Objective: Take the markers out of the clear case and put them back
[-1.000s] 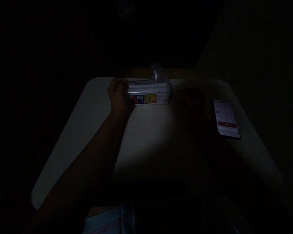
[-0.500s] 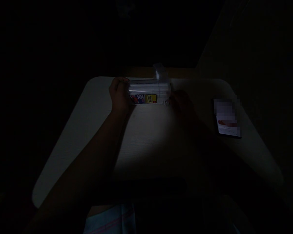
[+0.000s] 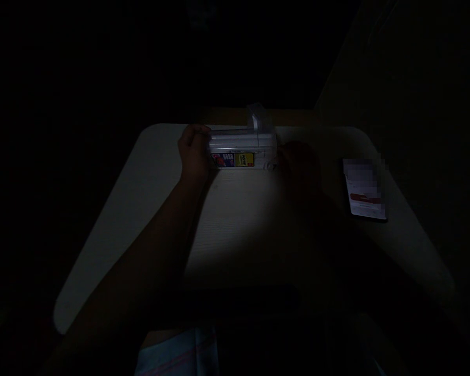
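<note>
"What lay closest to the camera?"

"A pale striped cloth [image 3: 176, 355] at the bottom of the view, with pink lines on it. Above that, the left forearm [image 3: 141, 245] reached up across a pale table [image 3: 141, 209] with rounded corners."

"And the left hand [image 3: 194, 154]?"

"Its fingers [image 3: 191, 137] were pressed together and curled over the left end of a clear plastic container [image 3: 238, 140]."

"Where was the container?"

"On the table near its far edge, lying lengthwise, with a colourful label [image 3: 235, 160] on its near face and a clear flap [image 3: 256, 116] standing up at the top."

"The right hand [image 3: 300, 167]?"

"Deep in shadow, just beside the container's right end. I couldn't tell whether it touched, or how its fingers stood."

"Anything farther out?"

"A phone [image 3: 364, 190] lay screen up on the right of the table, well apart from the hands, its display mostly blurred above a red bar."
</note>
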The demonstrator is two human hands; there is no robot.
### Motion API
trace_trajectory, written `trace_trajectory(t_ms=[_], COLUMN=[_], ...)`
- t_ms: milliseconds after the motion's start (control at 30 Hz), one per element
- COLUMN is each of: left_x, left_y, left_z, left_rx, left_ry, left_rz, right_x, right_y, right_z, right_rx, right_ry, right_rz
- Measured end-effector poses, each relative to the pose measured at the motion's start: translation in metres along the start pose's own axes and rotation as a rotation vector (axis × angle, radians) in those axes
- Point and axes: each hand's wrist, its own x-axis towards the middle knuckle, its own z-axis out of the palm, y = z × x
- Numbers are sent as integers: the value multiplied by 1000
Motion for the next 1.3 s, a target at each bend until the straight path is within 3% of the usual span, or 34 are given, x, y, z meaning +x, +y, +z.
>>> trace_trajectory(t_ms=[267, 533, 733, 867, 1100, 1300], left_x=[-1, 0, -2, -2, 0, -1], left_y=[2, 3, 6, 7, 4, 3], left_z=[1, 0, 2, 3, 1, 1], left_rx=[26, 76, 44, 30, 74, 78], left_ry=[26, 8, 33, 27, 19, 31], left_rz=[-10, -5, -14, -7, 41, 35], right_x=[5, -4, -2, -1, -5, -2], right_y=[10, 18, 7, 11, 16, 13], right_z=[0, -25, -14, -9, -21, -13], right_rx=[9, -28, -95, -106, -117, -117], right_ry=[-28, 2, -151, -153, -85, -145], right_rz=[73, 152, -50, -46, -34, -95])
